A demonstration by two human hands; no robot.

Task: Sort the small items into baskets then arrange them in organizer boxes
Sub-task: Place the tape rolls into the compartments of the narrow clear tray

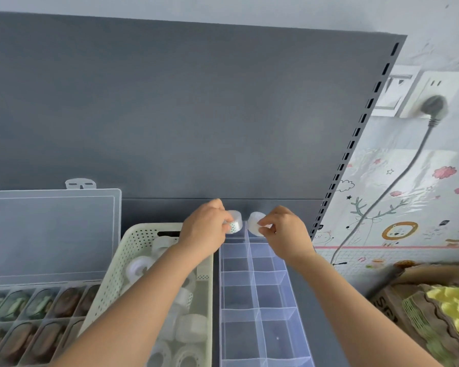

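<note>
— What's nearest you?
— My forearms (133, 300), low in the frame. Between them at lower centre is the pale perforated basket (109, 283), with white tape rolls (191, 328) heaped in it.
— And your hands?
— Up at centre. My left hand (206, 226) pinches a green-dotted roll (235, 225) and my right hand (284, 230) pinches a plain white roll (255, 223). Both rolls hang over the far end of the clear divided box (253, 287), just right of the basket.
— How will they handle?
— Light, I'd judge, stiff at the core and smooth-sided, so a little slippery. Thumb and fingertips across the outer rim should do, without squeezing hard. Hardly fragile.
— The containers?
— The clear box's compartments that show hold nothing yet. At lower left a second organizer (24, 311), its lid (51, 234) raised, has brown and green items in its compartments, too blurred to name.
</note>
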